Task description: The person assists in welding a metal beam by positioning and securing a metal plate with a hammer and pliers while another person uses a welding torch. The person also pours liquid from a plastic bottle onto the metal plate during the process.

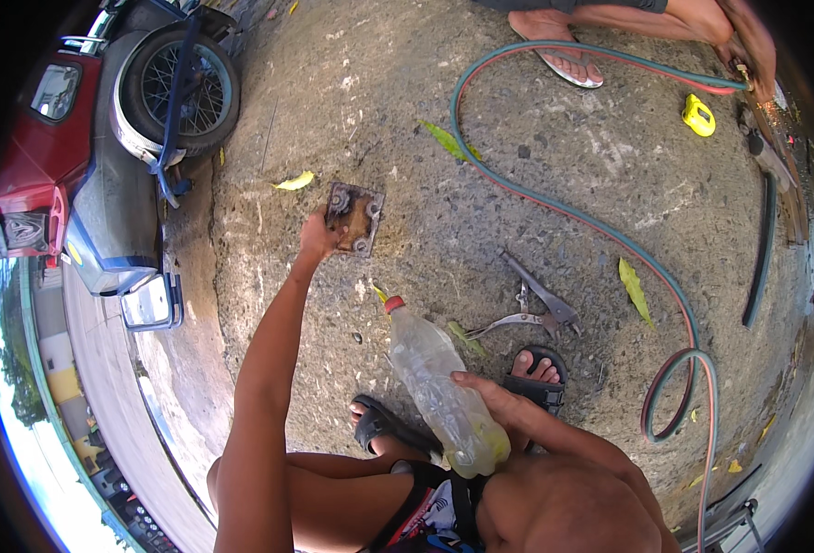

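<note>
My left hand (318, 237) reaches forward and grips the left edge of a rusty square metal plate (366, 205), which bears round ring-like marks or holes near its corners. Some of those fingers are hidden by the hand itself. Close to my body, my right hand (496, 398) is closed round a large clear plastic bottle (430, 369). The bottle has a red cap, tilts away from me and holds a little yellowish liquid near its base. Just ahead of my right foot, a pair of locking pliers (542, 304) lies on the concrete with its handles spread.
A twin teal-and-red hose (591, 218) curves over the ground on the right. Beyond it lie a yellow tape measure (698, 115) and a dark bar (760, 253). Another person's hand (748, 69) is beside sparks at far right. A motorcycle wheel (181, 88) stands at left.
</note>
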